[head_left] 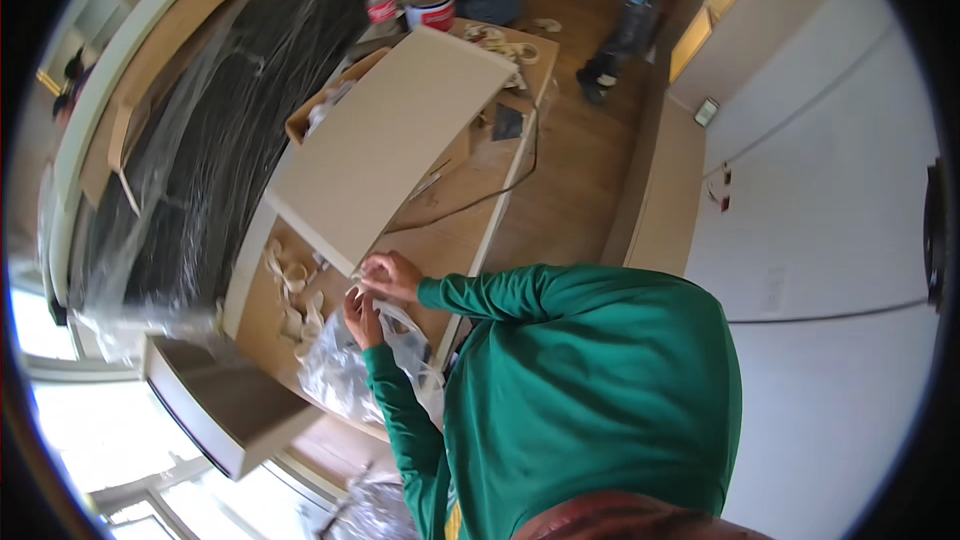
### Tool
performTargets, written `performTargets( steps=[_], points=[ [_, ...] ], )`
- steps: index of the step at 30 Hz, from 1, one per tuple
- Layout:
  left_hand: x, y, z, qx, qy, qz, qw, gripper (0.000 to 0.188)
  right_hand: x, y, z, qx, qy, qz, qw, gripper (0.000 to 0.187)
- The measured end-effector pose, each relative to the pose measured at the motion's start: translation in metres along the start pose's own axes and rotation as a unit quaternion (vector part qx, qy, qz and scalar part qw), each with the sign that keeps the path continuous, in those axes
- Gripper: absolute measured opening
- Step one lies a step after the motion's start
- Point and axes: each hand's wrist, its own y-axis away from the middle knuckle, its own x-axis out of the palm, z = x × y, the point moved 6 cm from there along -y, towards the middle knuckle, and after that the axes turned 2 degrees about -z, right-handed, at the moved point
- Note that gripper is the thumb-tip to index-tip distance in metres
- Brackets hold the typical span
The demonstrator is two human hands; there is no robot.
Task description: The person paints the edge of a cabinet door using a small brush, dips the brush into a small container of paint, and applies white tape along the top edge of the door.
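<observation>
A flat beige panel (395,135) lies at a slant over the workbench, with a thin pale edge along its near end. My right hand (393,276) is at the panel's near corner, fingers pinched together. Just below it, my left hand (362,318) also has its fingertips drawn together, close to the right ones. Something small and pale seems to be between the fingers, too small to make out. Under my left hand sits a crumpled see-through plastic bag (345,370). Curled cream edging strips (293,278) lie beside it on the left.
The wooden workbench (455,225) carries a dark cable (470,205), a cardboard box (300,123), a paint bucket (430,6) and a red-labelled bottle (381,5). Plastic-wrapped dark panels (270,90) stand left. Another person in green (640,0) stands beyond; someone crouches behind the bucket.
</observation>
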Motion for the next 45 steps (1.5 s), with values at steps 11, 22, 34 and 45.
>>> performTargets(
  steps=[11,22,34,45],
  points=[
    [0.031,-0.002,-0.026,0.001,0.061,0.078,0.995,0.017,-0.026,0.018,0.042,-0.033,0.151,0.015,0.988,0.028],
    [0.028,-0.003,-0.023,-0.003,0.039,0.063,0.997,0.030,-0.008,0.008,0.008,0.078,-0.099,-0.033,0.991,0.027],
    [0.025,-0.021,-0.047,-0.069,-0.043,0.021,0.996,0.052,-0.005,0.007,0.008,0.106,-0.107,-0.046,0.987,0.030],
    [0.033,-0.028,-0.058,-0.042,0.049,0.034,0.997,0.028,-0.017,0.002,0.031,0.091,0.003,-0.068,0.994,0.038]
  ],
)
